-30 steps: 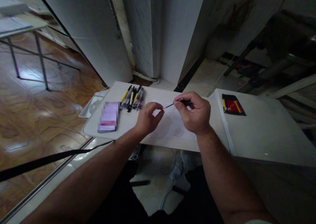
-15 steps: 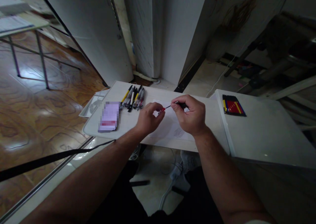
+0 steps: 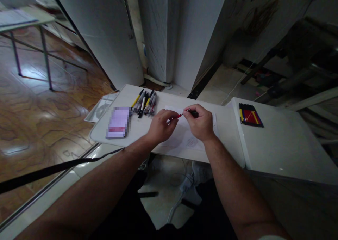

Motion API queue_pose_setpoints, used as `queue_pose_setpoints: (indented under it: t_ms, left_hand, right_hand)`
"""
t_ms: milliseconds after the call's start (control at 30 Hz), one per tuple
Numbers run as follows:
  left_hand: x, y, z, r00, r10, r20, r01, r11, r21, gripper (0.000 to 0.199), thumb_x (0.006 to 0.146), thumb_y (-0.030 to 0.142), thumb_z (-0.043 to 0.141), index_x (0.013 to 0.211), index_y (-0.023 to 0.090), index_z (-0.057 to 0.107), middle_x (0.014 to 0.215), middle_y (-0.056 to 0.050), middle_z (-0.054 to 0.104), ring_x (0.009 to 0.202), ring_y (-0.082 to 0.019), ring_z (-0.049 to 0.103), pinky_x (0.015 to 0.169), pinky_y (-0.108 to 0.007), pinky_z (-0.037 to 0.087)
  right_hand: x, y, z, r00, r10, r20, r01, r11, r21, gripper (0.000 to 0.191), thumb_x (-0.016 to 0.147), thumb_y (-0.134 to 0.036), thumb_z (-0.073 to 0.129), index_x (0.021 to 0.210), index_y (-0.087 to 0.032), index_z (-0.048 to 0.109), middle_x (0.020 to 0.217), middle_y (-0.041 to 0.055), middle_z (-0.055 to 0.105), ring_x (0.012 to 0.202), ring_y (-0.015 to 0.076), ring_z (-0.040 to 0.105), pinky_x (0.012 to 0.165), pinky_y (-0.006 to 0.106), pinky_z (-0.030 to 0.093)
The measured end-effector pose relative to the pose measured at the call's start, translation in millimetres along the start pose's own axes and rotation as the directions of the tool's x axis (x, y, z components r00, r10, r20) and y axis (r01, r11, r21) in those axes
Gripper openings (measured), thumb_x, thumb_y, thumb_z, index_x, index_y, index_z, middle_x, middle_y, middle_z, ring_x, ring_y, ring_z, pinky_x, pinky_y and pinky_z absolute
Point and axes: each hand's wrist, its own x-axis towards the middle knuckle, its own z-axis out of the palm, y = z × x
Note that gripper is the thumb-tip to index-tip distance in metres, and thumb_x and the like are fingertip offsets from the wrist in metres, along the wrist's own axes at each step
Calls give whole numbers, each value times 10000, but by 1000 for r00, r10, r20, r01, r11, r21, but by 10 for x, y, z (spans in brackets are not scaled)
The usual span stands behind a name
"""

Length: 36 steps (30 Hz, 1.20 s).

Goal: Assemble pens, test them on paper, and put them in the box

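Observation:
My left hand [image 3: 161,125] is closed in a pinch around a pen part with a red end [image 3: 180,115], which pokes out past the fingertips. Facing it, my right hand [image 3: 201,123] pinches a dark, slim pen part [image 3: 194,113] between thumb and fingers. The two parts almost meet, or touch, in the narrow space between the hands; I cannot tell which. Below both hands lies a sheet of white paper [image 3: 175,141] with scribbled lines near its front edge. Several loose pens [image 3: 144,104], with yellow, white, black and clear barrels, lie left of my left hand.
A blurred phone-like slab [image 3: 118,123] lies on the left of the narrow white table [image 3: 142,129]. On the adjoining white surface [image 3: 282,141] to the right is a pack of coloured pens [image 3: 250,115]. A black strap [image 3: 63,167] crosses at lower left.
My hands have come closer together. The thin dark rod that spanned the space between them is now mostly out of sight, and the red end shows nearer my right fingertips.

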Motion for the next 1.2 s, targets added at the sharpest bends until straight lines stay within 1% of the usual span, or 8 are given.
queue_pose_setpoints:
  t_ms: [133,267,433,733,833,933,1033,1200]
  left_hand:
    - [-7,-10,11,1000,-25,7,25,1000,-2,103,834,170,607,910,180,676,810,-29,679,773,-165,598,706,-299,463]
    - [-15,-17,40,999,-36,21,37,999,-25,127,855,187,589,931,181,691,822,-37,689,783,-168,606,724,-305,471]
    - [-9,-2,61,997,-55,44,58,997,-57,153,864,195,569,947,181,697,863,-47,699,805,-171,616,737,-306,481]
    - [11,-5,44,990,-134,44,137,988,-76,151,823,195,592,913,179,711,828,-48,695,746,-163,608,692,-290,478]
    - [19,11,43,988,-150,40,153,985,-85,146,811,198,607,908,176,715,830,-47,705,726,-158,605,677,-285,473]
    - [32,47,35,977,-205,65,211,971,-112,150,812,213,615,905,169,724,829,-46,720,703,-151,609,666,-278,467]
    - [45,72,22,959,-254,126,272,950,-154,169,817,234,612,916,171,733,815,-35,731,681,-143,612,660,-270,464]
    - [42,17,39,940,-280,196,326,906,-269,216,835,269,591,959,165,735,848,-41,738,712,-149,625,672,-271,474]
  right_hand:
    - [10,16,-5,999,37,9,-37,999,31,47,809,-253,647,816,-219,678,774,-2,707,711,154,653,680,291,518]
    - [19,40,-5,994,109,23,-110,992,54,66,793,-264,658,814,-207,683,748,3,700,671,148,640,644,282,510]
    - [21,96,29,983,184,29,-186,968,166,79,772,-269,679,804,-196,677,686,-8,667,588,123,595,585,259,488]
    - [29,205,67,972,231,35,-234,953,195,96,761,-282,692,788,-191,676,660,-18,639,542,95,548,535,232,452]
    - [30,228,81,958,284,44,-286,926,245,123,749,-302,702,789,-190,669,580,-41,595,486,86,507,479,218,415]
    - [27,237,96,931,360,60,-360,877,319,159,737,-327,716,788,-188,659,523,-58,557,440,78,469,431,209,378]
    - [25,248,105,913,401,74,-396,829,396,176,720,-330,733,781,-187,651,556,-52,578,441,70,465,419,204,376]
    - [35,260,107,906,407,118,-411,778,475,178,697,-311,752,775,-180,660,606,-44,601,446,60,462,399,197,366]
